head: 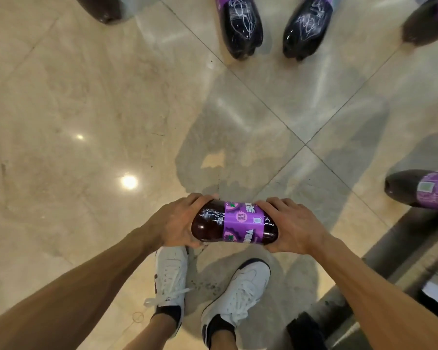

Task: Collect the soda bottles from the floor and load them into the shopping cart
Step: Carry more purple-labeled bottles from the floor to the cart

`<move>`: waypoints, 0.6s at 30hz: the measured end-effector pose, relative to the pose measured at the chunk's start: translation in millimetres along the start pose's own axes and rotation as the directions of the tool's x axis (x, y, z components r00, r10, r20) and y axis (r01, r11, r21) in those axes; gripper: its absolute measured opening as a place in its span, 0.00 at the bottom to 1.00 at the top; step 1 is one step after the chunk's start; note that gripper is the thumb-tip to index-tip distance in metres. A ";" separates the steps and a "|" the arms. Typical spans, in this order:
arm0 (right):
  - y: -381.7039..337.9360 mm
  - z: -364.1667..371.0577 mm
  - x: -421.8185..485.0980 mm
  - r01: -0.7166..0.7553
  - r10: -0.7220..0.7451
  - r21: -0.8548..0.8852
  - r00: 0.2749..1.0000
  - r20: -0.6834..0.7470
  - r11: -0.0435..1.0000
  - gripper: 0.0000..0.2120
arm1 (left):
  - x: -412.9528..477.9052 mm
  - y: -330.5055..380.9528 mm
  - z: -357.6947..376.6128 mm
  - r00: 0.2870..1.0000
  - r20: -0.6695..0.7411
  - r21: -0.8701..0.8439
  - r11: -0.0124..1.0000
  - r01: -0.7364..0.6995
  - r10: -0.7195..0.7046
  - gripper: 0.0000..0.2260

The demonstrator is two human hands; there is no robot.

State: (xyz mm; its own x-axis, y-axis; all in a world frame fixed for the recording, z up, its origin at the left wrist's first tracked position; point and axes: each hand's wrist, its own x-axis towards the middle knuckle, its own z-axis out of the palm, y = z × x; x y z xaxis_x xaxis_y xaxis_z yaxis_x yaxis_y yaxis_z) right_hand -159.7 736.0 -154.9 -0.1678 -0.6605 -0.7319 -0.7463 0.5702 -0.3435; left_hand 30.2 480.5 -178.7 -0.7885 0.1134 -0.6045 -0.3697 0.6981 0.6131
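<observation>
Holding entry: one dark soda bottle (234,222) with a purple label, carried crosswise off the tiled floor (86,97), above a pair of white shoes (171,274). Left hand (173,224) grips one end with its fingers curled round it; right hand (292,227) grips the other end likewise. On the floor: twin bottles (242,29) side by side ahead and a further bottle (420,189) at the right edge.

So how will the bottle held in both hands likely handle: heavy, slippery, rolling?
Probably heavy: the bottle looks full of dark soda, and the left hand and right hand both grip it. Its glossy round body would likely roll.
</observation>
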 end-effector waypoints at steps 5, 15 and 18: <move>-45.3 -106.9 -105.1 -0.074 0.086 0.116 0.992 -0.094 0.990 0.52 | -55.2 93.3 -133.0 0.997 0.054 0.164 0.985 -0.062 0.054 0.49; -156.2 -345.7 -394.9 -0.149 0.255 0.316 0.910 -0.327 0.937 0.50 | -217.4 367.1 -410.7 0.972 0.099 0.442 0.866 -0.236 0.214 0.50; -185.4 -388.4 -472.1 -0.180 0.311 0.336 0.865 -0.394 0.925 0.50 | -262.1 438.6 -456.4 0.958 0.097 0.497 0.820 -0.283 0.272 0.50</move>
State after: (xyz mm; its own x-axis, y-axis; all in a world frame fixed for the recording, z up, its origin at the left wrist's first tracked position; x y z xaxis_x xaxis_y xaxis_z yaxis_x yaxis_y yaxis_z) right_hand -192.3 752.3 482.9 -0.6312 -0.5864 -0.5077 -0.4436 0.8099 -0.3838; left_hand -149.6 434.3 480.7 -0.8079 0.3665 -0.4615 0.1640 0.8920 0.4212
